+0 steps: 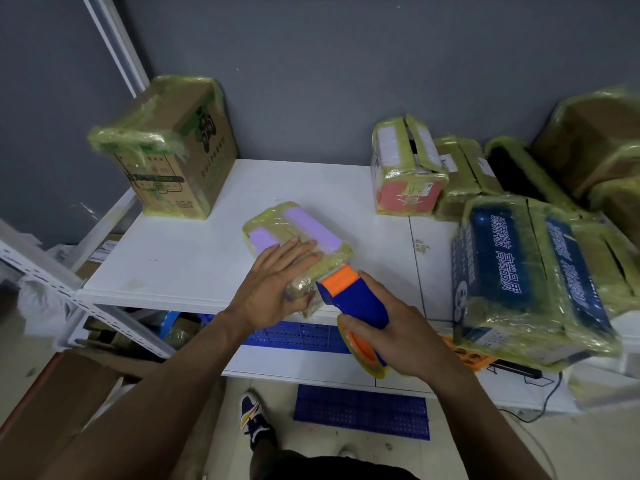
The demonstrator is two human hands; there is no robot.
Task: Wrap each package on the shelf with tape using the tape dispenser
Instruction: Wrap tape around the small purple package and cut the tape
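Left hand, flat, pins the purple package — right hand grips the tape dispenser. Taping seems underway; next, pull across.

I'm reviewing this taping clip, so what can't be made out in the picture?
Head view:
Near end of the purple package, covered by the left hand.
Tape roll, partly behind the right hand gripping the tape dispenser.
Brown wrapped box far right, cut off by the frame edge.

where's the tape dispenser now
Head view, centre: the right hand holds the dispenser at the shelf's front edge, its orange nose against the purple package under the left hand.
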